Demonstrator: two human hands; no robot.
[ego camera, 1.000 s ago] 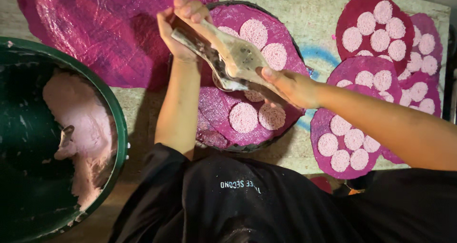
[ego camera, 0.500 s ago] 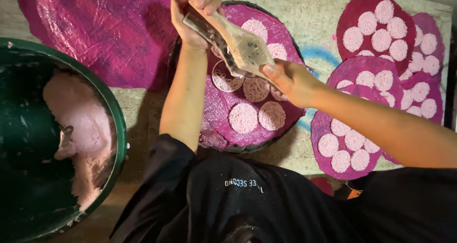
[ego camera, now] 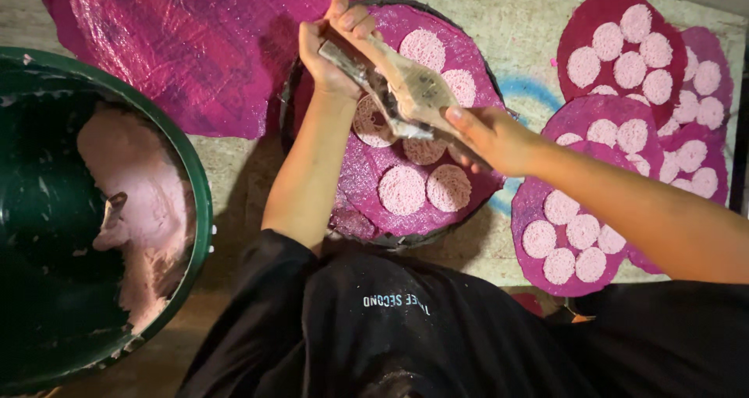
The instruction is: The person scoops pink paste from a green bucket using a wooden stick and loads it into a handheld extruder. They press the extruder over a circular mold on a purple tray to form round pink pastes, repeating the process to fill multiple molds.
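My left hand [ego camera: 335, 47] is clenched round the far end of the press [ego camera: 402, 90]; my right hand [ego camera: 488, 136] grips the near end, fingers wrapped under it; both hold it tilted just above the tray [ego camera: 290, 94], over its left middle part.

A second ago the press hung lower and more to the left, and the sheet [ego camera: 367, 203] on the tray showed four pink discs; half a second ago two more lay in the middle; now I count six discs, the newest [ego camera: 373, 121] partly hidden under the press, touching none of its neighbours so far as I can tell. So the sheet has filled from four to six within this second, and my hands have carried the press up and away from me; the bare magenta left on it is mostly along the left and lower edge.

The bowl [ego camera: 199, 203] stands well apart at my left, with pink dough [ego camera: 144, 179] heaped against its wall and a spoon [ego camera: 113, 207] stuck in it; neither has moved. A bare cloth [ego camera: 195, 47] lies beyond the bowl; filled sheets [ego camera: 624, 47] overlap at my right, each dotted with discs.
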